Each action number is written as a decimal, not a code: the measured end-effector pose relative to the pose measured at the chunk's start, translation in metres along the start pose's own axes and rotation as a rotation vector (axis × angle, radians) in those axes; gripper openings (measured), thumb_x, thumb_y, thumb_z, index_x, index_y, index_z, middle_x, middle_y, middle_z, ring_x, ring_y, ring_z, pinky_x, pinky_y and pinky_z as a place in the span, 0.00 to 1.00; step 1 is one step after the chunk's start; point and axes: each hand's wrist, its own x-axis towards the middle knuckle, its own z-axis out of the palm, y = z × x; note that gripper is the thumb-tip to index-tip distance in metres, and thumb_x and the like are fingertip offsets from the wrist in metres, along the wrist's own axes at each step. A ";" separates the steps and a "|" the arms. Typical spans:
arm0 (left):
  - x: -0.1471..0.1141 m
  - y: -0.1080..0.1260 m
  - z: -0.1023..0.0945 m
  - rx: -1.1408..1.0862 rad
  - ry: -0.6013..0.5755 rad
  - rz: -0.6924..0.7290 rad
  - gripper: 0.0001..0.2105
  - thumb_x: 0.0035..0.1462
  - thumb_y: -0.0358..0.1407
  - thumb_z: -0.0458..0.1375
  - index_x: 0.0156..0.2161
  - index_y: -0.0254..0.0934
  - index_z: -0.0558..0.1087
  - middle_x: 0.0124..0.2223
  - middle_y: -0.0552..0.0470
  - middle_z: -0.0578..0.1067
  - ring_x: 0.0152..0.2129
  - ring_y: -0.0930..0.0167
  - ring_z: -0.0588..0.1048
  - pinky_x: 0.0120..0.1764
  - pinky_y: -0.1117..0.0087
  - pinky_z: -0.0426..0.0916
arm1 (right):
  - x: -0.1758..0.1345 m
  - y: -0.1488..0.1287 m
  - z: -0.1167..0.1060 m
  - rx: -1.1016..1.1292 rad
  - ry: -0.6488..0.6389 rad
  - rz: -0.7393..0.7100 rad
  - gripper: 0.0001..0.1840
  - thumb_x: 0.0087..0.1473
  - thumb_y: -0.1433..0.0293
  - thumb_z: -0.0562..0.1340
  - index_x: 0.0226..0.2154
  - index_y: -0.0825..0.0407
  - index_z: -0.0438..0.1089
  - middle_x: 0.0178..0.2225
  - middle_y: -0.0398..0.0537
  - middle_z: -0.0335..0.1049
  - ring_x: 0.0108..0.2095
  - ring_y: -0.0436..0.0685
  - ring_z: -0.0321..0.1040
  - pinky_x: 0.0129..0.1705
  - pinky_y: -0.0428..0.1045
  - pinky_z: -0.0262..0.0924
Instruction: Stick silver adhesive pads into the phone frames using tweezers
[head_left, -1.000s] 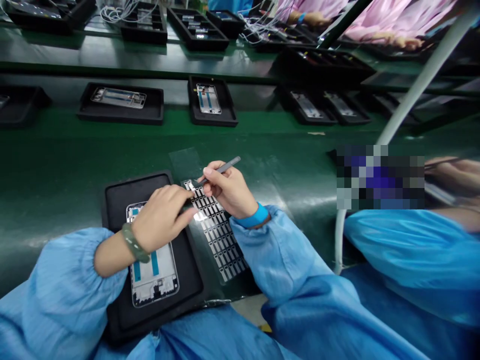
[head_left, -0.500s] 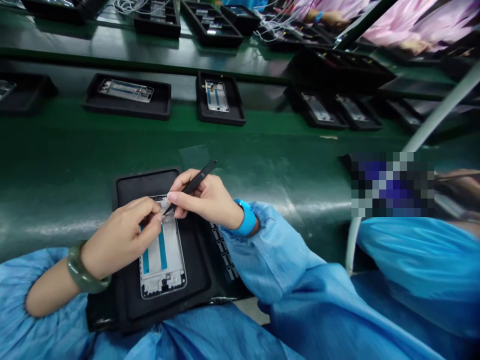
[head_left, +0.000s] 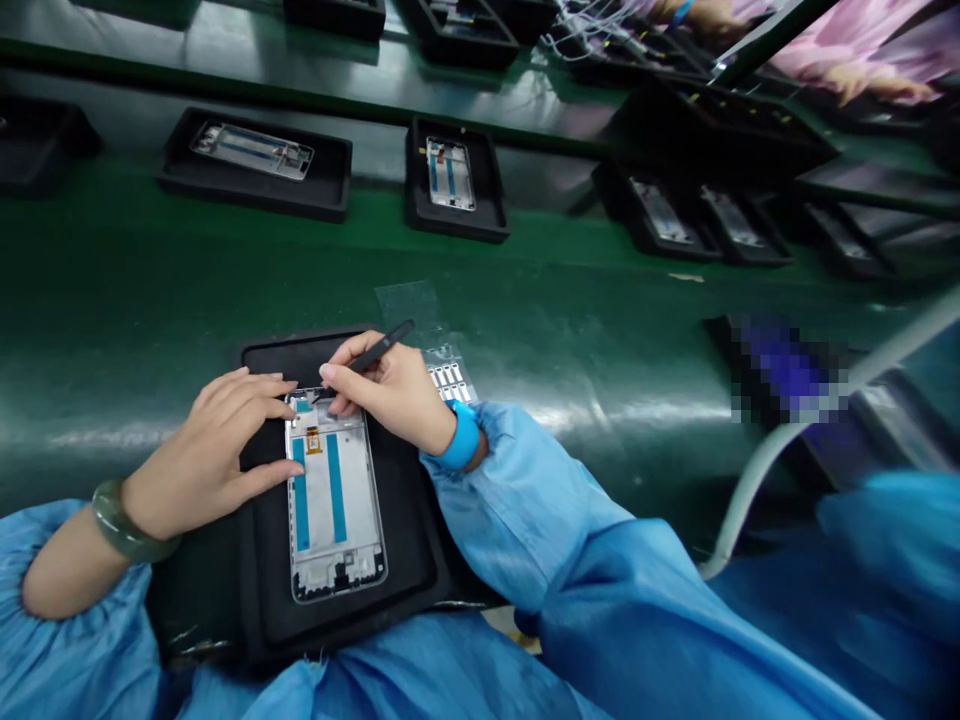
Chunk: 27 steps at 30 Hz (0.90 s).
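A silver phone frame point(head_left: 319, 500) with two blue strips and an orange flex connector lies in a black foam tray point(head_left: 409, 520). My left hand point(head_left: 214, 450) is open, thumb and fingertips spread along the frame's left edge. Black tweezers point(head_left: 381, 348) are gripped between the thumb and fingers of my right hand point(head_left: 394, 385), over the frame's top end. Their tips reach down near the upper edge; whether they pinch anything is too small to tell. A clear sheet of small metallic stickers point(head_left: 448, 378) lies just right of my right hand.
Other black trays with phone frames point(head_left: 450, 175) line the far side of the green bench point(head_left: 570, 290). A pale curved tube point(head_left: 739, 510) rises at the right, beside a co-worker's blue sleeve point(head_left: 892, 530). Across the bench are people in pink sleeves point(head_left: 877, 45).
My left hand has opened from a pinch and moved left, uncovering the orange connector. My right hand with the tweezers has shifted slightly left toward the frame's top. The view has shifted slightly.
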 end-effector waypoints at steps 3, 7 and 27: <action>0.000 0.001 0.000 0.000 -0.001 -0.007 0.20 0.54 0.48 0.56 0.48 0.38 0.64 0.55 0.45 0.67 0.55 0.62 0.63 0.59 0.50 0.51 | -0.002 0.003 -0.001 -0.095 0.019 -0.017 0.14 0.45 0.62 0.67 0.29 0.54 0.65 0.20 0.38 0.67 0.20 0.48 0.70 0.22 0.42 0.67; 0.000 0.003 -0.001 -0.004 -0.016 -0.019 0.20 0.54 0.48 0.56 0.48 0.38 0.64 0.55 0.45 0.67 0.56 0.62 0.62 0.59 0.51 0.50 | -0.003 0.004 -0.002 -0.197 0.028 -0.049 0.13 0.47 0.62 0.65 0.30 0.53 0.66 0.22 0.39 0.68 0.22 0.49 0.72 0.23 0.42 0.67; 0.002 0.008 -0.002 0.041 0.011 0.029 0.17 0.57 0.44 0.53 0.49 0.38 0.65 0.53 0.44 0.67 0.54 0.61 0.63 0.59 0.51 0.52 | -0.004 0.005 -0.004 -0.401 0.002 -0.137 0.11 0.51 0.61 0.62 0.32 0.52 0.66 0.28 0.41 0.70 0.25 0.48 0.70 0.30 0.44 0.66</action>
